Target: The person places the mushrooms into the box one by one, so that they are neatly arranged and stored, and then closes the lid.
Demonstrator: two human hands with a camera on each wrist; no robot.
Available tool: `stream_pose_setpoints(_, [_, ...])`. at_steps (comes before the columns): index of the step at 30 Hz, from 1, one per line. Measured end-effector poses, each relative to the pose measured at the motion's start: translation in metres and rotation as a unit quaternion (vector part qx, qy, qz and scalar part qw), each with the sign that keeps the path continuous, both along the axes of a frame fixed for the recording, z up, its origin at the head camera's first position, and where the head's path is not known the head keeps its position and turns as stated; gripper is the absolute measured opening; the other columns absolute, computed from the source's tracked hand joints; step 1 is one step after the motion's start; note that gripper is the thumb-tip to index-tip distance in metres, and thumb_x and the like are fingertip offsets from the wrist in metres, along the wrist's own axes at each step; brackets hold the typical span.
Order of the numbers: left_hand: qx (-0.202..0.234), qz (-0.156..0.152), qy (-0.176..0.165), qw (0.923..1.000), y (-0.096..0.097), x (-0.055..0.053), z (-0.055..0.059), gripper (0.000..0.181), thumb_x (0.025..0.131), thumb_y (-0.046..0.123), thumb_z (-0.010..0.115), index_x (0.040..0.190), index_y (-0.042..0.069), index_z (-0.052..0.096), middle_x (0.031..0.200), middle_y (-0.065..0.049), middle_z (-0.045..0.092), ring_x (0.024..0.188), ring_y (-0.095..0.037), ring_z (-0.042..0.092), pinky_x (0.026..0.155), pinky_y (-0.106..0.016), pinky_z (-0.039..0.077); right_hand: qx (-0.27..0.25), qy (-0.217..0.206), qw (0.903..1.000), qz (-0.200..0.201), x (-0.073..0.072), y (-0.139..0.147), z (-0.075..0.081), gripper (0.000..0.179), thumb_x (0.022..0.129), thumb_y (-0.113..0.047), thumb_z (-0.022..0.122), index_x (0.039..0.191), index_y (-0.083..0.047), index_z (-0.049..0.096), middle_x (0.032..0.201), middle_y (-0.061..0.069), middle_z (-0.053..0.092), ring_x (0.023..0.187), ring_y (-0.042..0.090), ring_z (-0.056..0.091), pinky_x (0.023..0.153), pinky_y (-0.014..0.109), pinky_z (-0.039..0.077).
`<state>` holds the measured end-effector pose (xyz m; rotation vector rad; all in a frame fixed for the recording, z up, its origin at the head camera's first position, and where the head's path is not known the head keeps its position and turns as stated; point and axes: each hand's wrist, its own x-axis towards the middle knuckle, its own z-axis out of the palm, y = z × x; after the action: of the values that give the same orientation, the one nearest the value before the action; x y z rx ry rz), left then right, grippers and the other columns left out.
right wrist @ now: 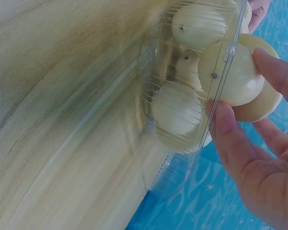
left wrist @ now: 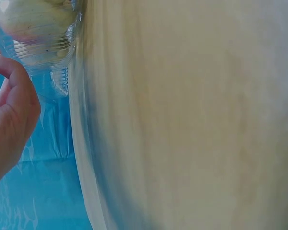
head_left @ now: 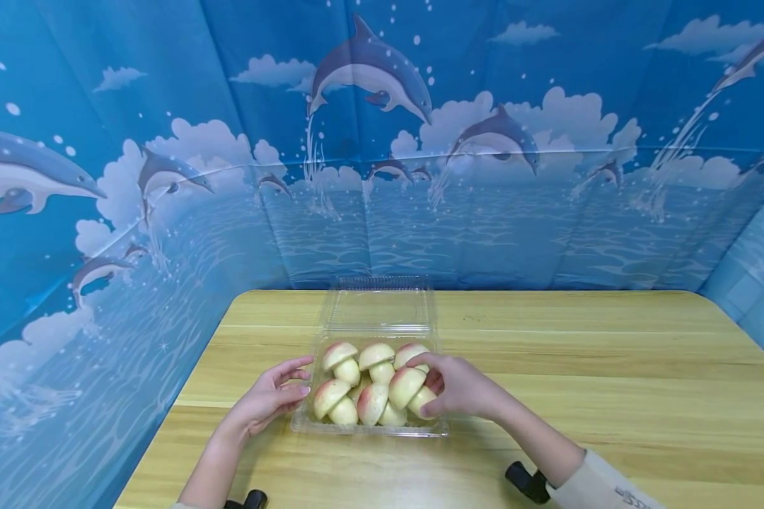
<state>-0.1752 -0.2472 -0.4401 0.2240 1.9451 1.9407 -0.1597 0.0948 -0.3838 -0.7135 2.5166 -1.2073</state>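
Note:
A clear plastic box [head_left: 369, 430] holds several mushroom-shaped pieces, cream with pink-blushed caps, packed in rows. At its front right corner my right hand [head_left: 458, 385] grips one mushroom-shaped piece [head_left: 406, 387] between thumb and fingers. In the right wrist view, this piece [right wrist: 235, 79] sits at the height of the box's rim, its rounded stem end facing the camera. My left hand [head_left: 270, 396] is at the box's left side, fingers loosely bent with fingertips right at the wall. The left wrist view shows that hand [left wrist: 14, 105] beside the box with nothing in its grasp.
The box's hinged lid [head_left: 378, 305] lies folded back toward the table's far edge. Beneath everything is a wood-grain table [head_left: 579, 367]. A blue dolphin-print cloth [head_left: 484, 212] hangs behind the table and along its left side.

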Motion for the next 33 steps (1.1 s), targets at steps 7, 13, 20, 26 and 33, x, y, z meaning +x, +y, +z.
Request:
stream_pose_setpoints(7, [0.0, 0.0, 0.003, 1.0, 0.0003, 0.0008, 0.0004, 0.063, 0.088, 0.0, 0.058, 0.143, -0.004, 0.027, 0.111, -0.01, 0.043, 0.073, -0.005, 0.052, 0.064, -0.018, 0.046, 0.004, 0.002, 0.9999, -0.01, 0.0012, -0.0019, -0.0018, 0.065, 0.064, 0.002, 0.079, 0.123, -0.009, 0.055, 0.098, 0.012, 0.056, 0.075, 0.018, 0.06, 0.061, 0.03, 0.051])
stream_pose_setpoints(13, [-0.002, 0.0, 0.005, 1.0, 0.0002, 0.0011, 0.0005, 0.063, 0.088, 0.0, 0.059, 0.143, -0.004, 0.028, 0.111, -0.01, 0.043, 0.072, -0.005, 0.052, 0.064, -0.018, 0.046, -0.008, -0.002, 0.9998, -0.016, 0.0017, -0.0039, -0.0032, 0.068, 0.064, 0.005, 0.078, 0.125, -0.01, 0.053, 0.111, 0.017, 0.053, 0.074, 0.018, 0.06, 0.06, 0.03, 0.052])
stream_pose_setpoints(20, [-0.001, -0.003, 0.005, 1.0, -0.0001, 0.0006, 0.0005, 0.064, 0.088, 0.001, 0.059, 0.143, -0.003, 0.027, 0.111, -0.009, 0.043, 0.071, -0.005, 0.051, 0.064, -0.018, 0.046, -0.022, 0.013, 0.9997, 0.003, 0.0019, -0.0026, -0.004, 0.061, 0.065, 0.005, 0.077, 0.119, -0.013, 0.056, 0.114, 0.015, 0.052, 0.069, 0.017, 0.059, 0.059, 0.029, 0.052])
stream_pose_setpoints(26, [-0.001, -0.004, 0.006, 1.0, 0.0002, 0.0003, 0.0003, 0.064, 0.088, 0.001, 0.059, 0.143, -0.003, 0.027, 0.11, -0.008, 0.043, 0.071, -0.005, 0.051, 0.064, -0.018, 0.046, -0.021, 0.012, 0.9997, 0.008, 0.0015, -0.0006, -0.0041, 0.058, 0.067, 0.001, 0.077, 0.119, -0.013, 0.057, 0.11, 0.012, 0.053, 0.073, 0.018, 0.059, 0.06, 0.029, 0.051])
stream_pose_setpoints(33, [-0.005, -0.001, 0.004, 1.0, 0.0004, 0.0004, -0.0003, 0.064, 0.088, 0.0, 0.059, 0.143, -0.003, 0.027, 0.111, -0.01, 0.043, 0.071, -0.005, 0.051, 0.064, -0.018, 0.046, -0.016, 0.019, 0.9997, -0.003, 0.0017, 0.0, -0.0066, 0.056, 0.067, -0.001, 0.078, 0.118, -0.011, 0.058, 0.113, 0.013, 0.054, 0.076, 0.017, 0.06, 0.061, 0.028, 0.051])
